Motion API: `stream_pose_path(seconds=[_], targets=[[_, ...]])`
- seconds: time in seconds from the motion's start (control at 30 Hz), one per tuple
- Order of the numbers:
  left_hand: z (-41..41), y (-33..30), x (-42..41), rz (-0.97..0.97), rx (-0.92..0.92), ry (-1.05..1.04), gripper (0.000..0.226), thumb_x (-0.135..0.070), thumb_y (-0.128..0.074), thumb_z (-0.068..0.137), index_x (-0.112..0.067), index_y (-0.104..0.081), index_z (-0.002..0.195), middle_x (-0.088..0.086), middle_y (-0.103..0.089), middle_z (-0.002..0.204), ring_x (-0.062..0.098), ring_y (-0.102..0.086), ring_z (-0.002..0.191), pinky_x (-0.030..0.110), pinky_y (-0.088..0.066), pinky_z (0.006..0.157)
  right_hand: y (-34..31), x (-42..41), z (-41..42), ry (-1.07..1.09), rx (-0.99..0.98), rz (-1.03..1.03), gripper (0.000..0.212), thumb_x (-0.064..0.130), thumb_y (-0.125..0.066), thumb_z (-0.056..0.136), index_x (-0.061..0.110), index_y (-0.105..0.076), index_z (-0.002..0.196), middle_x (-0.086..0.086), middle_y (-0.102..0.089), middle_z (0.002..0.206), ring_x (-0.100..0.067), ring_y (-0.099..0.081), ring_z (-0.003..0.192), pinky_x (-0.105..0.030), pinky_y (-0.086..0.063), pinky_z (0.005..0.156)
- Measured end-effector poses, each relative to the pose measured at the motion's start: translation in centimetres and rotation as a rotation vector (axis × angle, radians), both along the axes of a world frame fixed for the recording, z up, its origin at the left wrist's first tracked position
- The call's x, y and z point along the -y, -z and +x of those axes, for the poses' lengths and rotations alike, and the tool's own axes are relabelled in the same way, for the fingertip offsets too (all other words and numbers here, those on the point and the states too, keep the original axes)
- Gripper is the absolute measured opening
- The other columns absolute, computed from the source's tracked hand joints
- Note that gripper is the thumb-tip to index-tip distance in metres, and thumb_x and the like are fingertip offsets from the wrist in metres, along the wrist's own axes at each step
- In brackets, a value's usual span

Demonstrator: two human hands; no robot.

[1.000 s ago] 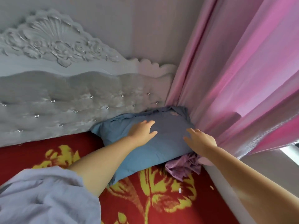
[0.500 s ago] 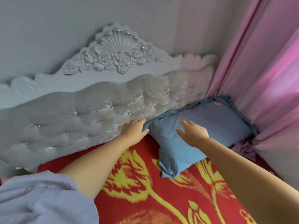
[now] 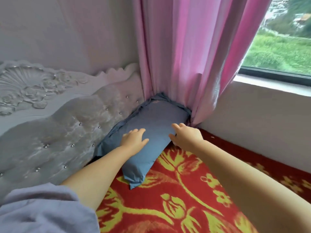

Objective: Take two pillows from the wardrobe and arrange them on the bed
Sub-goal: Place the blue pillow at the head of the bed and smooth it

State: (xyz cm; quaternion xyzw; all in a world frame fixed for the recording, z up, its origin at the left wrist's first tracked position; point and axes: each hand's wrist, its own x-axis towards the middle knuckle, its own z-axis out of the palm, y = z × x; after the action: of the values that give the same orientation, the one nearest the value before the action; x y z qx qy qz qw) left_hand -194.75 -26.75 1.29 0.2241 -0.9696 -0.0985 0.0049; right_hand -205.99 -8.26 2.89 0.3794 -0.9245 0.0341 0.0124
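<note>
Left hand [image 3: 133, 139] now atop pillow [image 3: 151, 132], beside curtain [image 3: 185, 56].

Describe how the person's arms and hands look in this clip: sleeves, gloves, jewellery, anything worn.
Both hands, the left hand and the right hand, are bare: no gloves, rings, watch or bracelets show. Both forearms are uncovered as well. The only clothing in view is a loose pale lavender-grey sleeve of soft fabric on the left upper arm, ending above the elbow. No sleeve shows on the right arm within the frame.
</note>
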Motion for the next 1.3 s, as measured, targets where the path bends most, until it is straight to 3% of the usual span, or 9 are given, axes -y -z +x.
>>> stream_pose_path(seconds=[0.17, 0.3, 0.43, 0.63, 0.9, 1.1, 1.3], targets=[[0.2, 2.2, -8.8, -0.029, -0.014, 0.027, 0.049, -0.044, -0.045, 0.095, -0.023, -0.040, 0.139, 0.005, -0.058, 0.123, 0.025, -0.054, 0.115, 0.039, -0.043, 0.093, 0.9, -10.1, -0.5, -0.009, 0.024, 0.043, 0.045, 0.048, -0.037, 0.095, 0.017, -0.043, 0.127, -0.009, -0.054, 0.116, -0.033, -0.063, 0.098, -0.036, -0.043, 0.068], [2.2, 1.8, -11.1, 0.016, -0.065, -0.063, 0.050, -0.044, -0.045, 0.095, -0.022, -0.039, 0.140, 0.006, -0.056, 0.125, 0.025, -0.054, 0.116, 0.039, -0.044, 0.093, 0.9, -12.7, -0.1, -0.082, 0.035, 0.138, 0.049, 0.049, -0.036, 0.095, 0.017, -0.040, 0.132, -0.008, -0.053, 0.121, -0.031, -0.061, 0.103, -0.035, -0.042, 0.069], [5.7, 1.1, -9.5, 0.064, -0.129, -0.179, 0.049, -0.043, -0.046, 0.095, -0.022, -0.040, 0.139, 0.005, -0.057, 0.126, 0.026, -0.054, 0.116, 0.040, -0.045, 0.092, -0.2, -9.7, 0.9, -0.177, -0.029, 0.140, 0.047, 0.052, -0.035, 0.095, 0.018, -0.042, 0.127, -0.007, -0.055, 0.117, -0.030, -0.062, 0.098, -0.037, -0.047, 0.070], [13.5, 2.2, -2.7, 0.043, -0.083, -0.304, 0.048, -0.045, -0.048, 0.093, -0.024, -0.043, 0.136, 0.004, -0.059, 0.123, 0.026, -0.056, 0.114, 0.039, -0.046, 0.088, 1.5, -1.2, 6.8, -0.298, -0.009, 0.143, 0.050, 0.053, -0.035, 0.095, 0.020, -0.039, 0.132, -0.008, -0.054, 0.120, -0.032, -0.063, 0.098, -0.037, -0.045, 0.068], [19.2, 2.0, 8.3, 0.047, -0.067, -0.194, 0.048, -0.044, -0.051, 0.092, -0.023, -0.045, 0.135, 0.005, -0.060, 0.124, 0.028, -0.056, 0.114, 0.043, -0.050, 0.090, 4.6, 8.2, 15.5, -0.169, 0.078, 0.110, 0.048, 0.051, -0.034, 0.096, 0.019, -0.041, 0.132, -0.009, -0.056, 0.119, -0.033, -0.063, 0.095, -0.036, -0.044, 0.067], [18.4, 2.5, 7.8, 0.100, 0.010, -0.062, 0.049, -0.043, -0.048, 0.094, -0.023, -0.041, 0.138, 0.005, -0.056, 0.128, 0.025, -0.054, 0.117, 0.041, -0.048, 0.093, 4.5, 6.9, 17.0, -0.046, 0.111, 0.099, 0.049, 0.051, -0.032, 0.096, 0.020, -0.038, 0.134, -0.008, -0.055, 0.119, -0.031, -0.064, 0.094, -0.038, -0.050, 0.069], [15.3, 1.6, 3.4, 0.017, 0.064, 0.019, 0.050, -0.043, -0.044, 0.096, -0.022, -0.038, 0.140, 0.005, -0.054, 0.130, 0.025, -0.050, 0.122, 0.040, -0.042, 0.097, 3.6, 1.6, 16.4, 0.061, 0.117, 0.022, 0.043, 0.047, -0.035, 0.097, 0.020, -0.041, 0.130, -0.008, -0.056, 0.118, -0.031, -0.063, 0.095, -0.034, -0.043, 0.064]])
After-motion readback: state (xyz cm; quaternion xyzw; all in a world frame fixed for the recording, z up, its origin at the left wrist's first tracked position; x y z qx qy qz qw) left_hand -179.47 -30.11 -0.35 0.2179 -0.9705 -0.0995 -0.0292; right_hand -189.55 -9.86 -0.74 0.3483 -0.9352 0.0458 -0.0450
